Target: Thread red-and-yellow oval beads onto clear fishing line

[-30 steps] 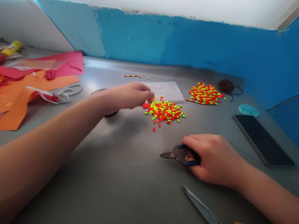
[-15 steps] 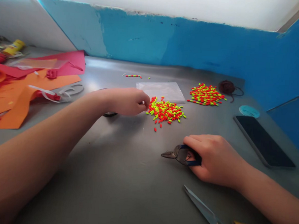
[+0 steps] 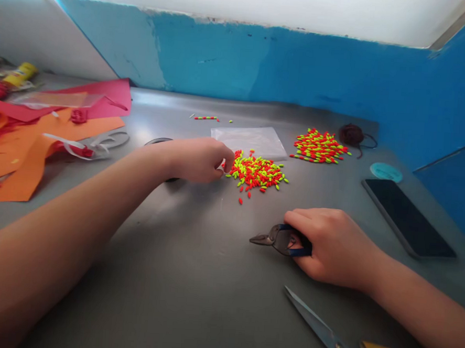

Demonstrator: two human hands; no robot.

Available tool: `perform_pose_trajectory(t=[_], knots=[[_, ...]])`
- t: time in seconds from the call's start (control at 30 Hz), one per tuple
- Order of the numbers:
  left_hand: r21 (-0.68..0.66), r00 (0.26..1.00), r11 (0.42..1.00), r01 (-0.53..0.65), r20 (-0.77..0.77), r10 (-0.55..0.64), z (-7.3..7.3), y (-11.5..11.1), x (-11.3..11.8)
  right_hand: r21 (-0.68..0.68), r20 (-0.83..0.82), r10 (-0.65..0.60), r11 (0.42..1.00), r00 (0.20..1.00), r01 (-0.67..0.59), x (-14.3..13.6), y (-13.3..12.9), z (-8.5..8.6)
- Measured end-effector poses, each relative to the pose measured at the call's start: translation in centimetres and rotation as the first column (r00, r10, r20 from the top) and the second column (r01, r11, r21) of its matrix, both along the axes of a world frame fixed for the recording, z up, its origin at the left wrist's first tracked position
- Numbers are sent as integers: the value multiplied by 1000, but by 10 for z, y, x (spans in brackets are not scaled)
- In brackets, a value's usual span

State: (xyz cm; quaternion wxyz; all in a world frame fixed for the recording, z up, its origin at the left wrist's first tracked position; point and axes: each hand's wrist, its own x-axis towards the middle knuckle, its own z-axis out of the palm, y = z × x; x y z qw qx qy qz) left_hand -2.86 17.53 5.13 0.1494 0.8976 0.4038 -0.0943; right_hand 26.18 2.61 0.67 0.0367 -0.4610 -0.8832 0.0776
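Short bead row [image 3: 206,118] by counter [image 3: 185,297] far edge; nearer bead pile [image 3: 260,173] loose. My right grip [image 3: 330,243] clasps pliers [image 3: 265,240]; left grip [image 3: 202,159]: can't tell.

Beads [image 3: 258,173]: red, yellow-green mixed
Phone [image 3: 409,219], right of beads: black
Pliers' handles [image 3: 300,253], below beads: dark blue
Wall [image 3: 224,58], behind beads: blue, patchy

- The left hand [image 3: 205,161] has drawn back from over the bead pile [image 3: 258,171] to its left edge, lower in view.
- Its fingers now hide some red beads at that edge.
- The clear bag [image 3: 250,141], partly covered by the hand a second ago, now shows its far left corner.
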Motion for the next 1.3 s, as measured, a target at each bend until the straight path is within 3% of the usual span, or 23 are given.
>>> perform_pose_trajectory(t=[0.43, 1.13, 1.23, 1.3], knots=[[110, 994, 993, 48, 95, -58, -6, -4, 6, -3, 4, -1, 1000, 1000, 1, 1, 0, 0], [65, 989, 997, 41, 137, -49, -6, -2, 3, -8, 10, 3, 1000, 1000, -2, -1, 0, 1], [-48, 974, 998, -30, 222, 40, -3, -4, 8, -7, 10, 3, 1000, 1000, -3, -1, -1, 1], [-324, 901, 942, -91, 375, 217, 0, -5, 13, -8, 11, 6, 1000, 1000, -6, 0, -1, 1]])
